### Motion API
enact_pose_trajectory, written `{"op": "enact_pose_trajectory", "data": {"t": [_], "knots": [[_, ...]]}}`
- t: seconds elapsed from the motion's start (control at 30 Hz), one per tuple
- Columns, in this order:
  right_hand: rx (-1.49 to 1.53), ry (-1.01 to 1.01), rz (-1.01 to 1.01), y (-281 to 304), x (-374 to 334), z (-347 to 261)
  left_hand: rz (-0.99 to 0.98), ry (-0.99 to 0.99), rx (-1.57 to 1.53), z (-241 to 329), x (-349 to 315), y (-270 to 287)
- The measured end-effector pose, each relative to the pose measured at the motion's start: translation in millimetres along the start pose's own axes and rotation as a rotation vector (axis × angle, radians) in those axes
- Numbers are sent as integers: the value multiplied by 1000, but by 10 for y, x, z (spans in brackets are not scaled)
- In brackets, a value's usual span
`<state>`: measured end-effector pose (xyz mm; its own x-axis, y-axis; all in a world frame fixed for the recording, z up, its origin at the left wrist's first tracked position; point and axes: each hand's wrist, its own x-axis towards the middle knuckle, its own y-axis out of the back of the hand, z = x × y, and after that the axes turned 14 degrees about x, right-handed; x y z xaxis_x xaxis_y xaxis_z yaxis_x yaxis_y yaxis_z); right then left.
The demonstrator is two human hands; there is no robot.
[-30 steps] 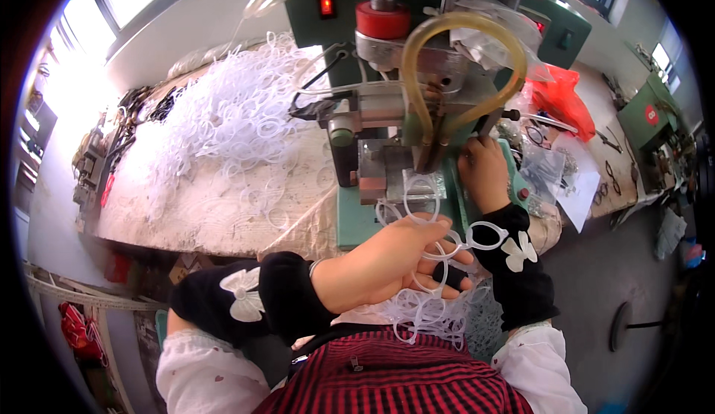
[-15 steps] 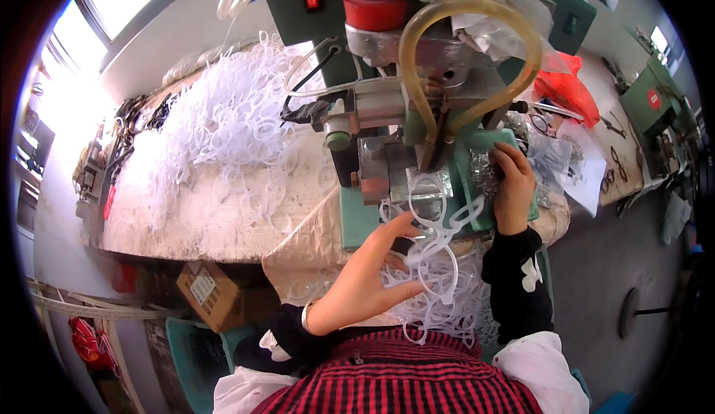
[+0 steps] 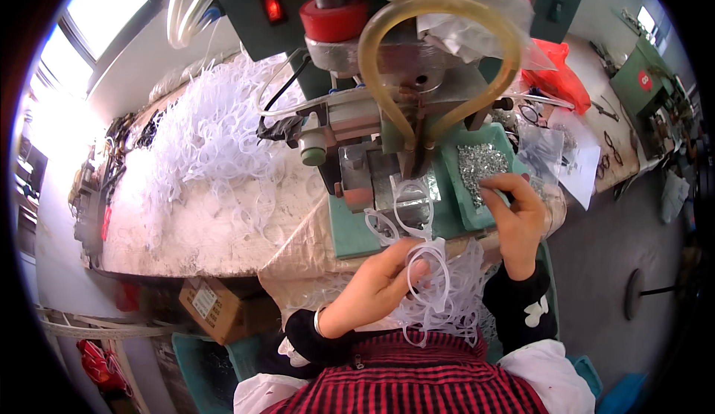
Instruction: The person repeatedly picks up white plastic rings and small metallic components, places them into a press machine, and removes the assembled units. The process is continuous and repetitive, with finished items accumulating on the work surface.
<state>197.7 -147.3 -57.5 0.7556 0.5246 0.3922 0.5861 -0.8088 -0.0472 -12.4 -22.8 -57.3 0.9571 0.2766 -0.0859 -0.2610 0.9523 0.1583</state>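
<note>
Clear white plastic eyeglass frames point(image 3: 435, 249) are in my left hand point(image 3: 376, 284), closed around them below the machine's metal jig point(image 3: 383, 183). One lens ring reaches up to the jig, beneath the press head point(image 3: 414, 162). My right hand point(image 3: 520, 220) is at the near right side of a green tray point(image 3: 471, 217), thumb and forefinger brought together by the small silvery metal parts point(image 3: 480, 162). Anything between those fingertips is too small to make out. More frames point(image 3: 465, 295) lie in a tangled heap at my lap, partly behind my left hand.
A large pile of clear frames point(image 3: 216, 131) covers the bench's left side. The green machine carries a looped yellowish hose point(image 3: 370, 49) and a lit red switch point(image 3: 273, 8). A red plastic bag point(image 3: 555, 79) and a paper sheet point(image 3: 585, 168) lie to the right. A cardboard box point(image 3: 212, 310) stands below.
My right hand has drawn back toward me from over the metal parts, uncovering them, and its fingers have come together. My left hand has closed on the frames. The view has shifted slightly.
</note>
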Motion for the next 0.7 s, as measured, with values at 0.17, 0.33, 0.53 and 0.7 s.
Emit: {"op": "enact_pose_trajectory", "data": {"t": [0.17,0.33,0.53,0.7], "knots": [[146,62,-139,-627,321,-155,-52,-72,131,41,9,133],[318,-59,-47,-740,228,-91,-50,19,-63,48,-41,59],[506,-147,-91,-828,242,-260,7,46,-176,39,16,146],[587,-176,-71,-896,137,-396,233,-495,378,131,-212,249]]}}
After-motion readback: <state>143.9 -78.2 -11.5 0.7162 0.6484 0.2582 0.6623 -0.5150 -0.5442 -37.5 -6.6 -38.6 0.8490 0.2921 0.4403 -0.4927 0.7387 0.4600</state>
